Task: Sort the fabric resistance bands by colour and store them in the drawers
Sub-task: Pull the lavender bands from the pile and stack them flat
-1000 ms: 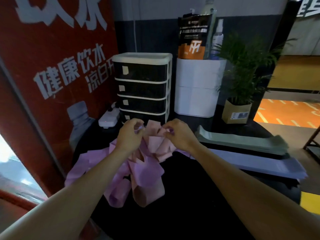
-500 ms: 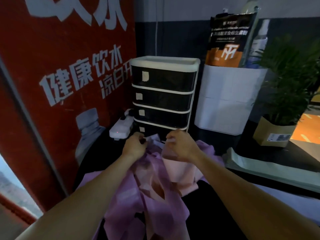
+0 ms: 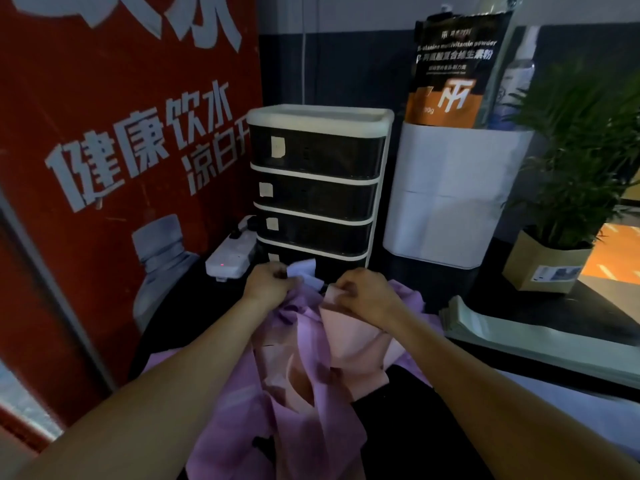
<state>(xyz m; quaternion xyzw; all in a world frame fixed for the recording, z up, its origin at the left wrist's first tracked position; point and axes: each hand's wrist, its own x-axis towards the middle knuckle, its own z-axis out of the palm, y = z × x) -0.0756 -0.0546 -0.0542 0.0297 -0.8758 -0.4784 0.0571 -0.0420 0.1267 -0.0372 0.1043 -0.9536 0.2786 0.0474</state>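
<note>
Both hands are up at the foot of the drawer unit [image 3: 317, 188] now, and that is the news: a second ago the bundle hung lower over the counter [image 3: 426, 441], with the drawers well back; now the knuckles sit just in front of the bottom drawer [image 3: 332, 266]. The left hand [image 3: 268, 284] is curled, pinching a pale lilac band end [image 3: 303, 268] that pokes up against the drawer front. The right hand [image 3: 363, 294] is curled too, gripping the top edge of a pink band [image 3: 349, 344]. Below them the purple bands [image 3: 294, 441] trail in a loose tangle between the forearms. My read: the pink-and-purple lot is being carried to the lowest drawer, yet that drawer looks closed, so a hand must come free to pull it. The colours are not separated either. The green bands [image 3: 519, 336], which lay in full view on the right earlier, now show only at the frame's edge, stacked flat.
</note>
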